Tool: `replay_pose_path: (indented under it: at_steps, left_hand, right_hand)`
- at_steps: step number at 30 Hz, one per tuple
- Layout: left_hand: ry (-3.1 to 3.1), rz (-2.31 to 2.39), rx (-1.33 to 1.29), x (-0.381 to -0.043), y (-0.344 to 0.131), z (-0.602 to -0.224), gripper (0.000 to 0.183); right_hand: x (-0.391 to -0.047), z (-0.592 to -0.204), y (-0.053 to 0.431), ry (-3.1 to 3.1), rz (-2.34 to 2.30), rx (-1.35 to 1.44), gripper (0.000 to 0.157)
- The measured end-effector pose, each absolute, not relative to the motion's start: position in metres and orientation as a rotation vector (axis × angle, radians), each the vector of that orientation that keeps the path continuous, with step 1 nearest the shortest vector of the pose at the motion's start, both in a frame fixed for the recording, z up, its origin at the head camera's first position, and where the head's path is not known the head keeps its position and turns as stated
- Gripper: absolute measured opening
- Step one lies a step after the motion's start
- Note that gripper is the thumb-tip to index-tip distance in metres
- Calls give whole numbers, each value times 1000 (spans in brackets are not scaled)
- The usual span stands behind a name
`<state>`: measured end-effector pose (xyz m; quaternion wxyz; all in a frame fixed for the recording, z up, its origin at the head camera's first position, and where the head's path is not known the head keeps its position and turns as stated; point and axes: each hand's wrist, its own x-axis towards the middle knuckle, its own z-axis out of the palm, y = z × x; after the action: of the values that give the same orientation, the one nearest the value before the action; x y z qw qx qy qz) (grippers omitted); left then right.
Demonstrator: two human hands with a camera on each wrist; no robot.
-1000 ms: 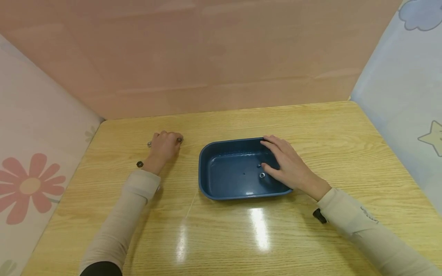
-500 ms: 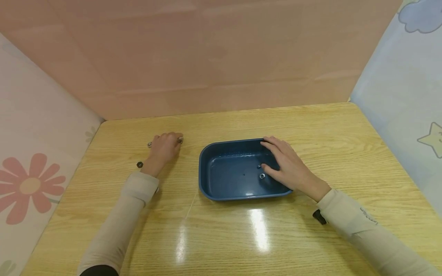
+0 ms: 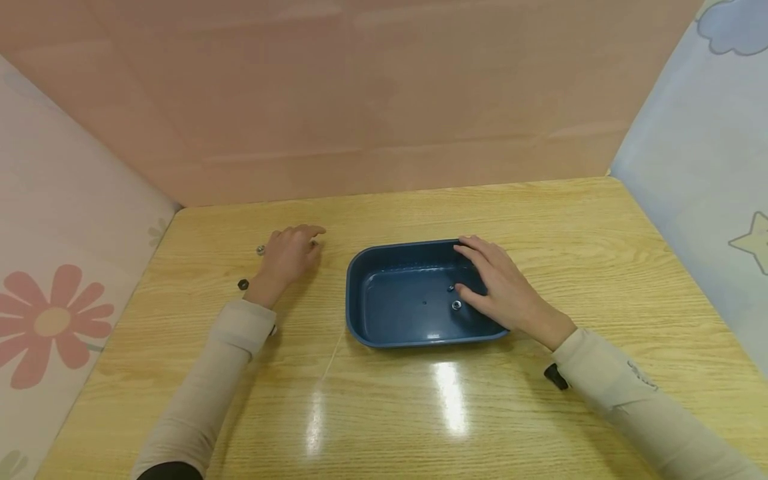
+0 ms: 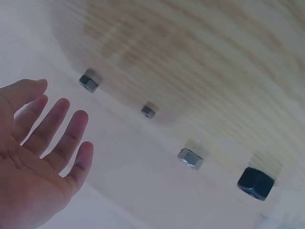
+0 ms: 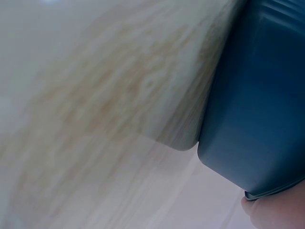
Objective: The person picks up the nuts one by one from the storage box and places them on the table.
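Observation:
My left hand (image 3: 289,255) hovers over the left part of the table, its fingers relaxed and holding nothing. In the left wrist view, a silver hex nut (image 4: 88,81) lies just beyond the fingertips. A smaller nut (image 4: 148,111), another silver nut (image 4: 190,158) and a black nut (image 4: 256,183) sit in a line from it. My right hand (image 3: 501,287) rests over the right end of a blue plastic tray (image 3: 350,293), fingers at the far rim and thumb inside. Within the tray are a silver nut (image 3: 457,305) and a tiny nut (image 3: 451,289) by the thumb.
The wooden table (image 3: 384,413) runs back to a pinkish-brown panel (image 3: 360,100). Patterned walls stand at both sides, a flower (image 3: 51,325) on the left one and a star (image 3: 753,241) on the right.
My left hand's index finger has stretched out and lifted away from the nut at its fingertips. The right hand and the tray have stayed in place.

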<state>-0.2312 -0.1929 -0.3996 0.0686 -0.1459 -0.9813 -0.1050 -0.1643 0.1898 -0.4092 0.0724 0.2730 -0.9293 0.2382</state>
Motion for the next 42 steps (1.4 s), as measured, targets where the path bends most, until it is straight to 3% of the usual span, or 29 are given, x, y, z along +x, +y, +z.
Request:
replay_pose_path:
  at_steps: [42]
  left_hand:
    - [-2731,-448,-779,-189,-139,-369,29]
  right_hand:
    - [-164,-407,190,-2795,718,819,65]
